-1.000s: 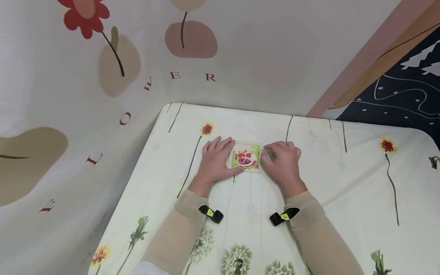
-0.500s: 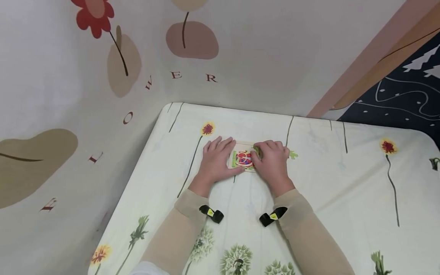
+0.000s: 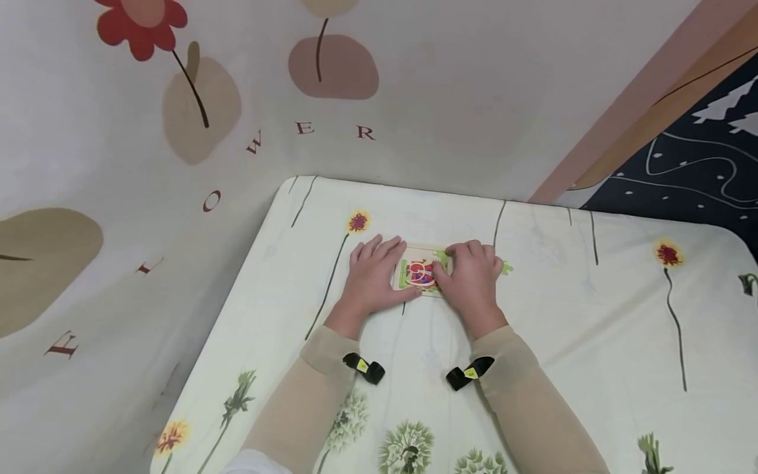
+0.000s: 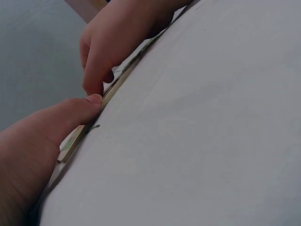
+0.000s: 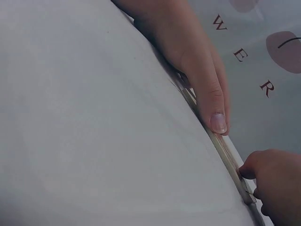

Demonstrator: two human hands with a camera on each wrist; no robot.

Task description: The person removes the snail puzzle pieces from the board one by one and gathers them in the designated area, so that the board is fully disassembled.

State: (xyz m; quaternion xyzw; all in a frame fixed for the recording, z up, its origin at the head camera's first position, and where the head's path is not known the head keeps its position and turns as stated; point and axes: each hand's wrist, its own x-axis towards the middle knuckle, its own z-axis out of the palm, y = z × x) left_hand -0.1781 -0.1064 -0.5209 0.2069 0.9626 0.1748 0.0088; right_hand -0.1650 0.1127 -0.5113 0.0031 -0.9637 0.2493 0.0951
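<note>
A small square jigsaw puzzle board (image 3: 422, 275) with a pale wooden border and a red, purple and green picture lies on the cloth. My left hand (image 3: 373, 273) rests at its left side, fingers extended and thumb along the near edge. My right hand (image 3: 474, 276) covers the right side with bent fingers, its thumb on the picture. Whether a loose piece lies under those fingers is hidden. In the left wrist view, the left thumb (image 4: 87, 106) touches the edge close to the right fingers. The right thumb (image 5: 217, 122) presses down in the right wrist view.
A small green shape (image 3: 506, 267) shows just right of the right hand; I cannot tell if it is loose or printed. The flower-printed tablecloth (image 3: 592, 329) surrounds the board. A printed fabric backdrop (image 3: 450, 131) stands behind the table and along its left side.
My right hand has moved left from beside the board onto its right part, and its index finger then shifted slightly right. The green shape came into sight. My left hand has stayed put.
</note>
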